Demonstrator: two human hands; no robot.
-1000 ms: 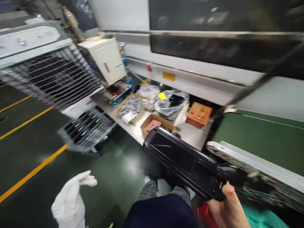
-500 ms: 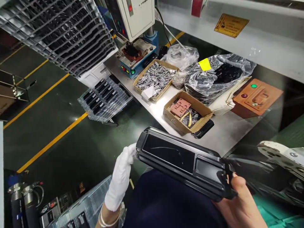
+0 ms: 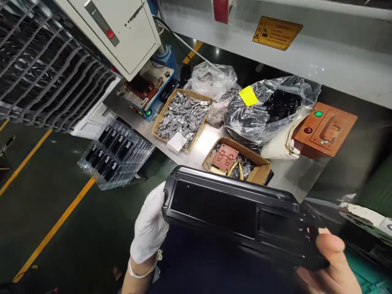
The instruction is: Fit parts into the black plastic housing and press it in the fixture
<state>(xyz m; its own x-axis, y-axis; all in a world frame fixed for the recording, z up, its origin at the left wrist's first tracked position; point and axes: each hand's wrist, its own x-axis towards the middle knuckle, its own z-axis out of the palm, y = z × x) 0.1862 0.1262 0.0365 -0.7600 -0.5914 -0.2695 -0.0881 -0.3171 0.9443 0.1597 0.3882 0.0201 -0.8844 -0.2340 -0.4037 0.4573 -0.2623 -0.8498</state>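
A long black plastic housing (image 3: 232, 212) with two recessed windows lies across my lap, held at both ends. My left hand (image 3: 150, 226), in a white glove, grips its left end. My bare right hand (image 3: 333, 265) grips its right end, thumb on top. Just beyond the housing, on the steel table (image 3: 288, 175), stands a small cardboard box (image 3: 237, 163) with a reddish plate, yellow-handled pliers and small metal parts in it.
A larger cardboard box of grey metal clips (image 3: 182, 118), two plastic bags of parts (image 3: 266, 108), an orange button box (image 3: 324, 128) and a small press machine (image 3: 143, 87) stand on the table. Stacked clear trays (image 3: 118, 153) and a wire rack (image 3: 45, 81) are at the left, over a green floor with yellow lines.
My gloved left hand came up from the floor side and took hold of the housing's left end. The housing has levelled and come closer. My view has turned down towards the table.
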